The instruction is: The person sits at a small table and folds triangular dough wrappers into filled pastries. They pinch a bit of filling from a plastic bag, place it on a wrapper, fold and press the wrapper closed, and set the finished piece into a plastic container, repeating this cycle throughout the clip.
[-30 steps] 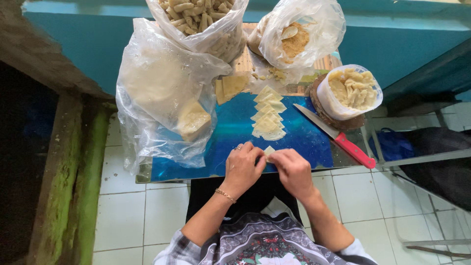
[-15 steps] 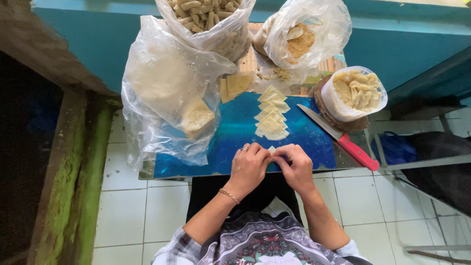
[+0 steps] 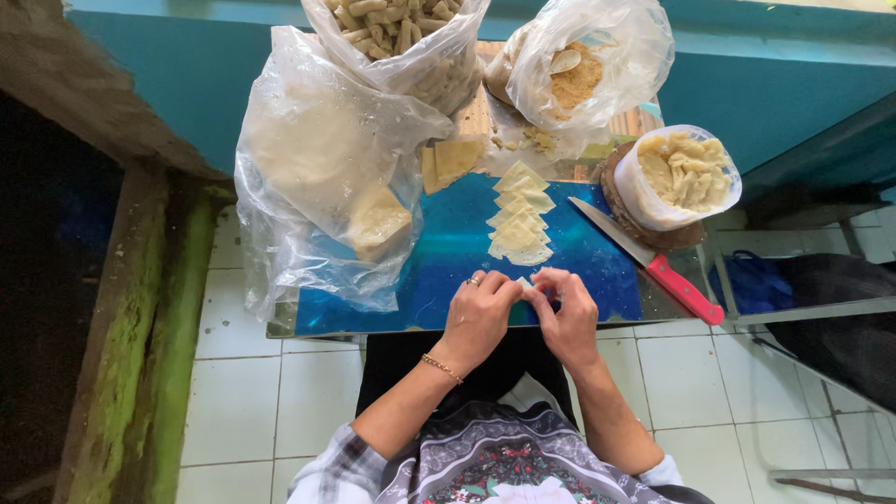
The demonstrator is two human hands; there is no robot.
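My left hand (image 3: 478, 315) and my right hand (image 3: 566, 313) meet at the near edge of a shiny blue tray (image 3: 439, 271), fingertips pinching one small pale dough piece (image 3: 525, 284) between them. Most of that piece is hidden by my fingers. Just beyond my hands lies a row of flat pale dough wrappers (image 3: 518, 213), overlapping and running away from me. A few more yellowish squares (image 3: 452, 161) lie at the tray's far end.
A knife with a red handle (image 3: 653, 264) lies right of the wrappers. A big clear bag of dough sheets (image 3: 327, 177) fills the left side. Behind stand a bag of rolled snacks (image 3: 397, 33), a bag of crumbly filling (image 3: 579, 70) and a tub of pale pieces (image 3: 681, 173).
My hands stay together at the tray's near edge; the fingers have shifted slightly around the small dough piece. Nothing else has moved.
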